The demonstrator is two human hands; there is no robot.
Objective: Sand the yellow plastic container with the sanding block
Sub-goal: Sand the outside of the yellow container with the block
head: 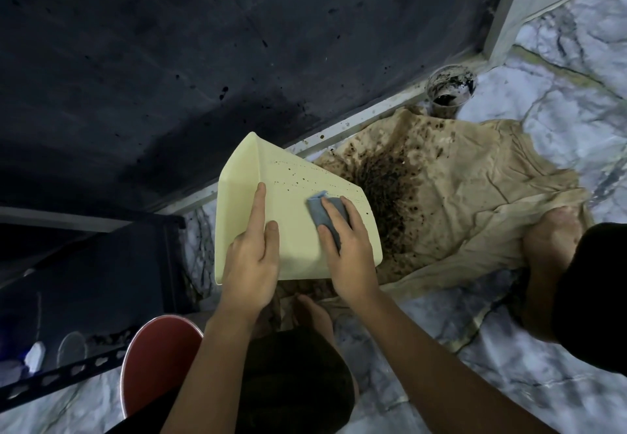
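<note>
Bracing with the left hand (251,257), thumb and index finger clamped along the yellow plastic container (298,179), held tilted over a stained cloth (475,196). Pressing the grey sanding block (322,216) onto its speckled face under curled fingers of the right hand (346,250); likely needing flat, even strokes.

I see the container (288,179) tilted above the cloth's (475,196) near left part; the cloth lies on the floor (559,111). The left hand (251,260) holds the container's left side, and the right hand (346,247) holds the block (317,215) on its middle. A cup (449,91) stands at the cloth's far edge. A stool (152,359) sits near left.
</note>
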